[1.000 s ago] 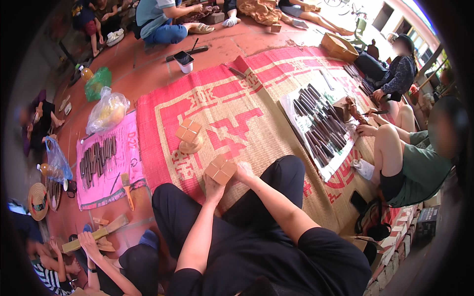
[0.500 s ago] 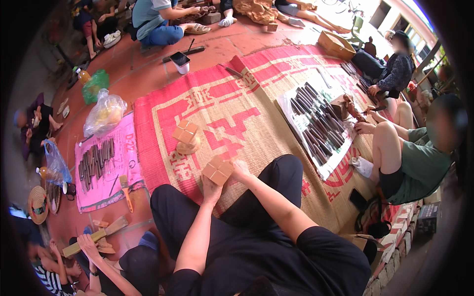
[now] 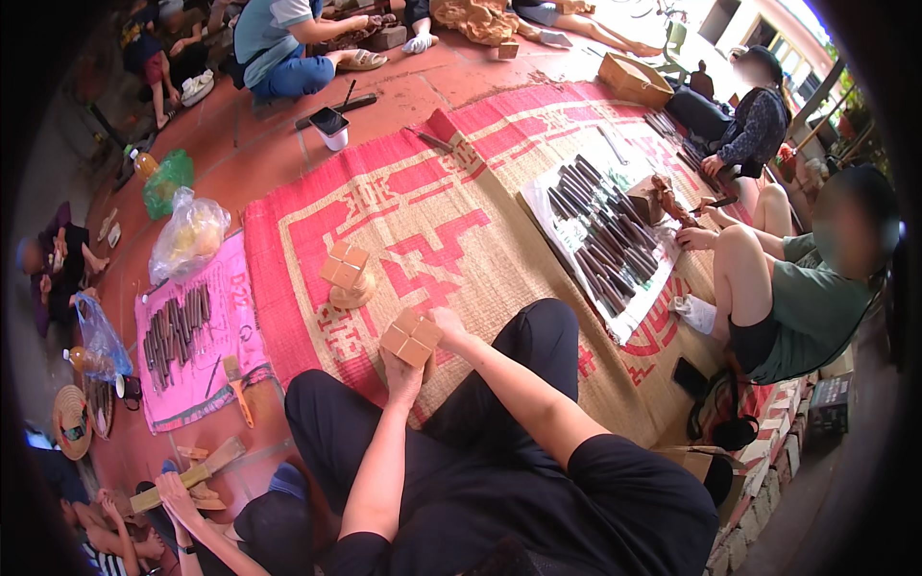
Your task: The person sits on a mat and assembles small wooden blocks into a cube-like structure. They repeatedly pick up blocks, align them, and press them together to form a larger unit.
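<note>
A pale brown wooden block [image 3: 411, 337] with a light cross on its square top is held between my two hands, over the mat in front of my lap. My left hand [image 3: 404, 375] grips it from the near side, fingers mostly hidden beneath and behind the block. My right hand [image 3: 448, 328] is closed against its right side, and I cannot see its fingertips. A little farther off, a similar cross-marked block [image 3: 344, 264] rests on the mat, with a rounded wooden piece [image 3: 353, 292] at its lower end.
The red and straw-coloured mat [image 3: 461, 274] spreads ahead of me. Several dark carving tools [image 3: 615, 240] lie on a white sheet at right, beside a seated person [image 3: 807, 307] working on a carving. More tools [image 3: 176, 328] and a brush [image 3: 239, 392] lie on a pink cloth at left.
The whole view has shifted slightly, so things sit a little farther left. Both hands keep hold of the block, with little change in its pose.
</note>
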Available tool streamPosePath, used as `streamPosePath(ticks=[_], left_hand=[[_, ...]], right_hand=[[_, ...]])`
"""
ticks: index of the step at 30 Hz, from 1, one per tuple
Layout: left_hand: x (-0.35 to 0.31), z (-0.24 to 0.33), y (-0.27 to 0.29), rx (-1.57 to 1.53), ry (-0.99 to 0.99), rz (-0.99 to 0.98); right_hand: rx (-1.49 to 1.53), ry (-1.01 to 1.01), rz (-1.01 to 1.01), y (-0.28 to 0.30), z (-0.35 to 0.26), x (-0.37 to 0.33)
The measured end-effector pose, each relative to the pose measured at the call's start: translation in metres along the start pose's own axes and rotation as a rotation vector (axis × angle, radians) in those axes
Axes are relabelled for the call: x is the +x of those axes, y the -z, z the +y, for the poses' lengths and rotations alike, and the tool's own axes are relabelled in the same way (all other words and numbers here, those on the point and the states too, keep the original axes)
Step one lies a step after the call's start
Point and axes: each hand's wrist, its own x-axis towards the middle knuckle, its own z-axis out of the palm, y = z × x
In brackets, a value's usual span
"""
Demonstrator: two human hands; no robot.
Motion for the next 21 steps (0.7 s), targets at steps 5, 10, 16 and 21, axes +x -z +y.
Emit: streamPosePath(ticks=[5,10,16,21], left_hand=[[0.002,-0.009,0.0,0.097,0.027,0.007],[0.0,-0.007,-0.001,0.041,-0.006,0.034],[0.003,-0.003,0.0,0.044,0.005,0.015],[0.0,0.003,0.002,0.09,-0.054,0.038]], right_hand=[[-0.061,0.021,0.059,-0.012,0.013,-0.004],[-0.143,-0.001,-0.022,-0.007,0.005,-0.001],[-0.15,0.021,-0.094,-0.015,0.015,0.009],[-0.053,0.083,-0.025,0.003,0.008,0.006]])
